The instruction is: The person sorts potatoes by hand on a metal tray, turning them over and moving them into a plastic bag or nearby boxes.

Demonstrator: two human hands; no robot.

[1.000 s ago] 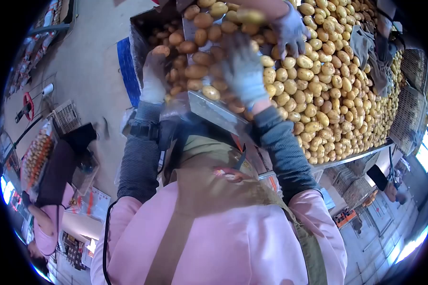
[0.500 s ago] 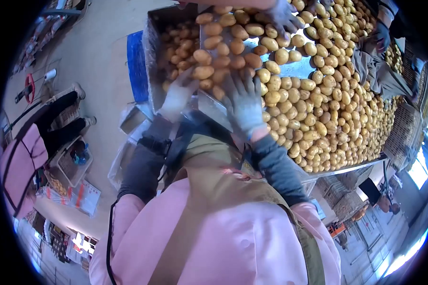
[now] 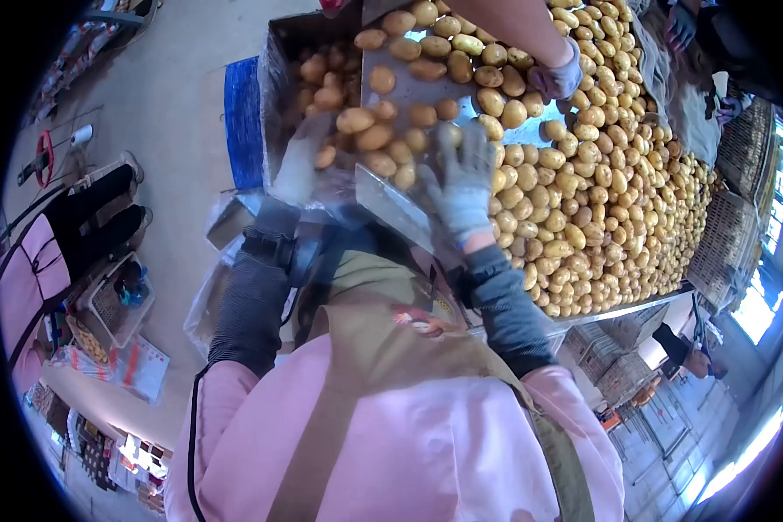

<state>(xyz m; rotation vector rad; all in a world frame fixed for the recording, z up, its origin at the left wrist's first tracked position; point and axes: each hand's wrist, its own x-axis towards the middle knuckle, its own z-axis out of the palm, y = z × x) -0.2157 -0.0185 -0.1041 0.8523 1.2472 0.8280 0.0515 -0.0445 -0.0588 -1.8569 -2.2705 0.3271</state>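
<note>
Potatoes (image 3: 613,200) cover the sorting table, whose metal edge (image 3: 622,311) shows at the lower right. My left hand (image 3: 301,161), gloved and motion-blurred, is at the near edge of a box (image 3: 274,83) lined with plastic, beside some loose potatoes (image 3: 372,137); its fingers are smeared. Fingers spread, my gloved right hand (image 3: 464,178) lies against potatoes on the table and grips none. Between my hands is a slanted metal plate (image 3: 393,207). Inside the box, more potatoes (image 3: 326,83) are partly blurred.
A co-worker's gloved hand (image 3: 558,76) reaches in from the top among the potatoes. Another person's hands (image 3: 683,28) are at the upper right. Wicker baskets (image 3: 724,239) stand at the right. On the left are a person in pink (image 3: 42,252) and a plastic basket (image 3: 113,300).
My left hand has moved left and slightly up. Potatoes between my hands have shifted toward the box. The co-worker's hand has moved right and down, uncovering potatoes at the top.
</note>
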